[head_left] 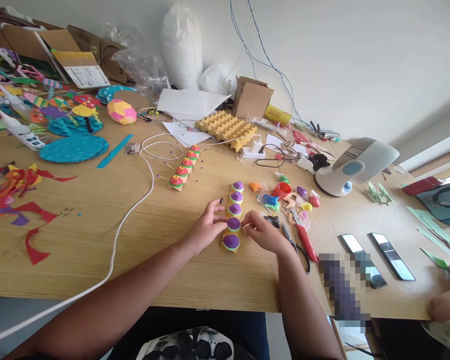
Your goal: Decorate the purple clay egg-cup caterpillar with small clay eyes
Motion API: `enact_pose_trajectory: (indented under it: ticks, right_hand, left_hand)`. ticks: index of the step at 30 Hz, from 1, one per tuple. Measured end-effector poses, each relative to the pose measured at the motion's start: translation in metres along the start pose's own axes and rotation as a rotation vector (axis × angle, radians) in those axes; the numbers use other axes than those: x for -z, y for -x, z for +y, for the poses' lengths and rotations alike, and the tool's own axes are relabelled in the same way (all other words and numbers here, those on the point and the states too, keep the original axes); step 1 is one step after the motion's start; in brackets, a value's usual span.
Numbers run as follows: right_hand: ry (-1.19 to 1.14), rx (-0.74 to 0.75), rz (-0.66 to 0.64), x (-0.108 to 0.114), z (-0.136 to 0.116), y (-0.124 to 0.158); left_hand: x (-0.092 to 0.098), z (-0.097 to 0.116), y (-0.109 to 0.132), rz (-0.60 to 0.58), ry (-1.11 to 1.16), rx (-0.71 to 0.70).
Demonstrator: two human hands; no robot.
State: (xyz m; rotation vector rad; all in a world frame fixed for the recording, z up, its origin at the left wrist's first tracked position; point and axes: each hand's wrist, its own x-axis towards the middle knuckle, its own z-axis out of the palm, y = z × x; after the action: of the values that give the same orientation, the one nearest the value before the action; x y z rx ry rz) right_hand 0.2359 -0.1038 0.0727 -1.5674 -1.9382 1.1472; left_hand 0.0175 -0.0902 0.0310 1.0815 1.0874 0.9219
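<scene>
At the middle of the pale wooden table, close to its near edge, a narrow strip of yellow egg-carton cups capped with purple clay domes and green rims is lying flat, running away from the person. Five domes are showing. The left hand is resting against the strip's left side beside the fourth dome, with its fingers loosely spread and gripping nothing. The right hand is touching the opposite side at the same dome, its fingertips drawn into a narrow pinch. Whether anything small is sitting between them cannot be told.

Handling assessment: the strip is judged light and only moderately stiff, with the pulp card likely to flex at the necks between cups. The clay caps are looking soft and liable to dent or smear under pressure. Hold is best taken low on the card walls, at both long sides near the middle cups, keeping the fingers off the domes.

Surroundings: a second strip with red, yellow and green domes is lying further back, well apart, near a white cable. Red-handled scissors are lying just beside the right hand. Small lumps of coloured clay and a red cup are sitting beyond them. Another person's hand is showing at the right edge.
</scene>
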Motion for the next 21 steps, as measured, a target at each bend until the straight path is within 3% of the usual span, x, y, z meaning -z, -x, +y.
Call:
enact_pose_trajectory:
  ticks: [7,21]
  right_hand:
    - [-0.08,0.014,0.106,-0.015,0.003,-0.011]
    - [-0.124,0.062,0.142,-0.022,0.011,-0.022]
  left_hand:
    - [0.003,0.002,-0.008,0.039,0.11,-0.046]
    - [0.007,-0.004,-0.017,0.072,0.175,-0.109]
